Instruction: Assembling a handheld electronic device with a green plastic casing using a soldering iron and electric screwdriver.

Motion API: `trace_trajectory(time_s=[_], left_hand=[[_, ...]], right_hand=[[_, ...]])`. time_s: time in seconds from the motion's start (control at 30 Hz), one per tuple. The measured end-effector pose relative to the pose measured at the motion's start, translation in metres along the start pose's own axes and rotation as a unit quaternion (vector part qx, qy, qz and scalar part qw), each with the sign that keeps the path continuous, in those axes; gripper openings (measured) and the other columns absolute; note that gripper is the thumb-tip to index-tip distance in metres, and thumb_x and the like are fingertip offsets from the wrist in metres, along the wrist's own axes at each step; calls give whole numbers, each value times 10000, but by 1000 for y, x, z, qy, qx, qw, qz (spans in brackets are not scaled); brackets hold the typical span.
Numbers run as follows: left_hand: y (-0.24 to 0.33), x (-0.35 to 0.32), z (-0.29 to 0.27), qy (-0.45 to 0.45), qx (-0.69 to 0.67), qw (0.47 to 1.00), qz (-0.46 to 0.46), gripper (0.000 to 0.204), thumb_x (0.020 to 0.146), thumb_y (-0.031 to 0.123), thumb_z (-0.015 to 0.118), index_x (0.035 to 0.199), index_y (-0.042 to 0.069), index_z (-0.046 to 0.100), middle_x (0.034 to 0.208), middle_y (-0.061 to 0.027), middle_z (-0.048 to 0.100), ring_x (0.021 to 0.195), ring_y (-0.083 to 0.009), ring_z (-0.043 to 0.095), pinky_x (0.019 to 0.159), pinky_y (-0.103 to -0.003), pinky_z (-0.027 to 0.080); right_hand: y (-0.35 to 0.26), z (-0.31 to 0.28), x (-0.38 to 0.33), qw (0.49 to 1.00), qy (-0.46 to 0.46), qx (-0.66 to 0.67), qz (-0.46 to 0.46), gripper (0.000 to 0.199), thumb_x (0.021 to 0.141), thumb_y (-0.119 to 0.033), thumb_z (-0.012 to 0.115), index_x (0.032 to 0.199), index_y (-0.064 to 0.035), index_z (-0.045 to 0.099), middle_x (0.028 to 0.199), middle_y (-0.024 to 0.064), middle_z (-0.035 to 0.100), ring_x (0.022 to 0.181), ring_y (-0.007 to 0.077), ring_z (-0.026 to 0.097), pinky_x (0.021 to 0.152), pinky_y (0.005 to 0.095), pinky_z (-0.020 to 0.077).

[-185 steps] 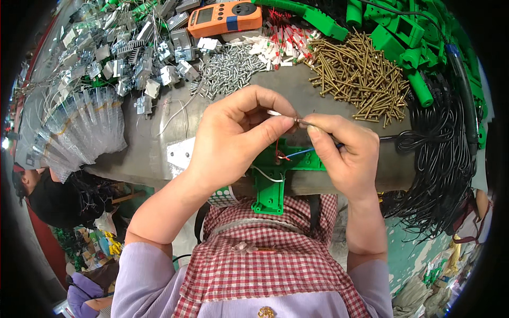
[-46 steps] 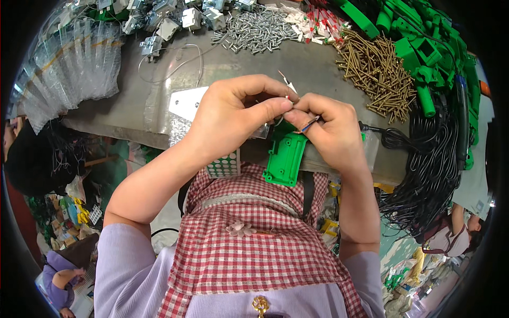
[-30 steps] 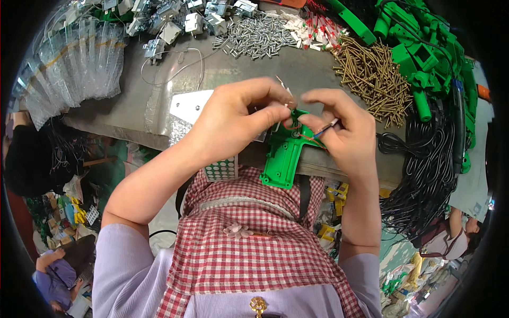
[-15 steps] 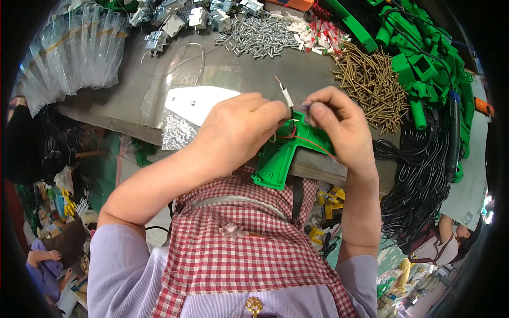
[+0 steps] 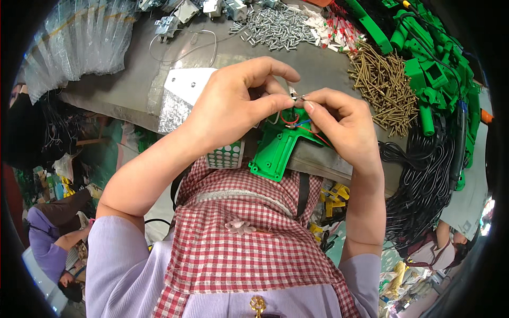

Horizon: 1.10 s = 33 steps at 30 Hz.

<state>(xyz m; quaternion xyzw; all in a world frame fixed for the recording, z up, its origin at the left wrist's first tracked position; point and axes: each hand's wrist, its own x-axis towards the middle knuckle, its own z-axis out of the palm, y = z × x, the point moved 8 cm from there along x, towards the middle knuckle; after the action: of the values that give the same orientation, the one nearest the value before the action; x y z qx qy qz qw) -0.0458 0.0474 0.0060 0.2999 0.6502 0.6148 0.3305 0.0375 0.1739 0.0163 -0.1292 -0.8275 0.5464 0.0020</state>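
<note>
A green plastic housing half point(image 5: 273, 153), shaped like a tool handle, lies at the table's near edge with its hollow side up. Red wire point(image 5: 318, 136) and blue wire point(image 5: 304, 122) run in its upper part. Above it, my left hand point(image 5: 238, 98) holds a thin wire end between the thumb and a partly hidden finger, its index finger raised. My right hand point(image 5: 344, 119) pinches thin wire ends against it, close to the left thumb tip. Exactly how the wires meet is too small to tell. Beside the housing is a green and white dotted piece point(image 5: 225, 155), partly under my left forearm.
A white plate point(image 5: 185, 85) lies left of my hands. Silver screws point(image 5: 278, 29), brass screws point(image 5: 382, 87) and red-and-white small parts point(image 5: 336, 26) are heaped beyond. Green housings point(image 5: 432, 74) and black cables point(image 5: 419, 180) fill the right. Clear plastic bags point(image 5: 85, 47) hang left; other people sit nearby.
My left hand has lifted and opened its index finger; my right hand has come in against its thumb. The white-sleeved cable end no longer sticks up, and a blue wire now shows.
</note>
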Motion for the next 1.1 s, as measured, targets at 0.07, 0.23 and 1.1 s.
trace_trajectory(time_s=[0.07, 0.23, 1.1], left_hand=[[0, -1, -1, -7, 19, 1000, 10, 247, 857, 62, 682, 1084, -14, 624, 863, -34, 663, 799, -75, 607, 716, -219, 494], [1, 1, 0, -10, 44, 999, -7, 202, 858, 74, 687, 1033, -14, 638, 852, -25, 658, 791, -70, 602, 705, -221, 493], [4, 1, -4, 97, 57, 990, 84, 131, 720, 12, 685, 836, 41, 633, 736, -45, 590, 631, -126, 535, 568, -257, 442]], right_hand=[[-1, 1, -1, 1000, -1, 4, -1, 146, 872, -111, 632, 939, 11, 679, 722, 36, 657, 652, 54, 565, 595, 237, 459], [-3, -2, -3, 1000, 2, 8, -6, 144, 863, -100, 645, 946, 13, 678, 734, 41, 661, 664, 58, 566, 607, 242, 467], [-53, 6, -2, 924, 94, -249, -274, 118, 849, -69, 637, 943, -2, 611, 759, 99, 580, 663, 164, 566, 584, 280, 437]])
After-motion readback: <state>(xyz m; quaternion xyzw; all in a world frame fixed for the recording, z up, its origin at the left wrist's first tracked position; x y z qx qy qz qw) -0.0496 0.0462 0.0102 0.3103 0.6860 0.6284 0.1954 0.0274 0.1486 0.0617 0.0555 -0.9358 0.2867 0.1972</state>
